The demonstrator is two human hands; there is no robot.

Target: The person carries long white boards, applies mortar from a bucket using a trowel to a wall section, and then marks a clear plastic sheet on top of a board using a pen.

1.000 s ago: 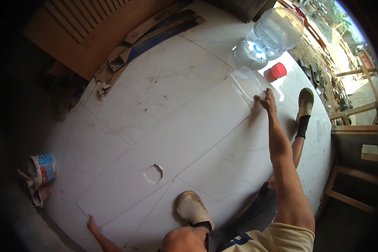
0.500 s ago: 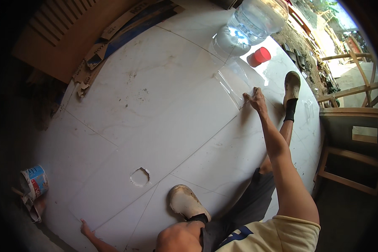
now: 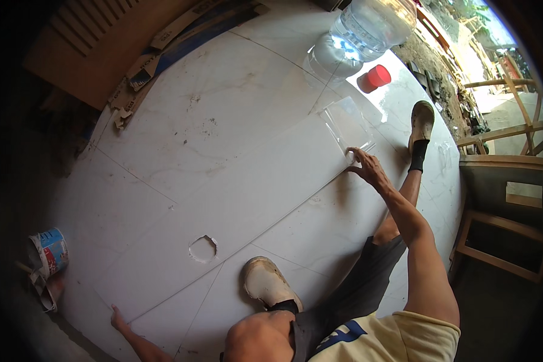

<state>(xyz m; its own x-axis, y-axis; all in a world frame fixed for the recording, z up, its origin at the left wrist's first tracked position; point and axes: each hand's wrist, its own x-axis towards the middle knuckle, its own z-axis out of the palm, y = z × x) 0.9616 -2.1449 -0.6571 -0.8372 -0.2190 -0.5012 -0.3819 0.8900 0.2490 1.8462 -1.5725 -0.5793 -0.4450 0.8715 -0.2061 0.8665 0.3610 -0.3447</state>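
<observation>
A long white panel (image 3: pixel 271 181) with a rough-edged round hole (image 3: pixel 203 248) lies across the pale tiled floor. My left hand (image 3: pixel 119 318) is at its near left corner, thumb up along the edge, the other fingers hidden. At the panel's far right corner, my right hand (image 3: pixel 370 169) curls around the edge with thumb and fingers on either side. Just beyond that hand, a clear plastic-looking sheet (image 3: pixel 349 123) lies at the panel's end.
A large clear water bottle (image 3: pixel 374 27) and a red cap (image 3: pixel 379 76) are at the far right. My shoes (image 3: pixel 264 280) rest on the tiles (image 3: pixel 283 265). A paint bucket (image 3: pixel 53 250) stands at left, cardboard strips (image 3: pixel 142 72) lie behind, and wooden frames (image 3: pixel 504 226) are at right.
My right hand has drawn back from the clear sheet to the panel's corner. The panel and my left hand have shifted slightly left relative to the hole-side tile lines.
</observation>
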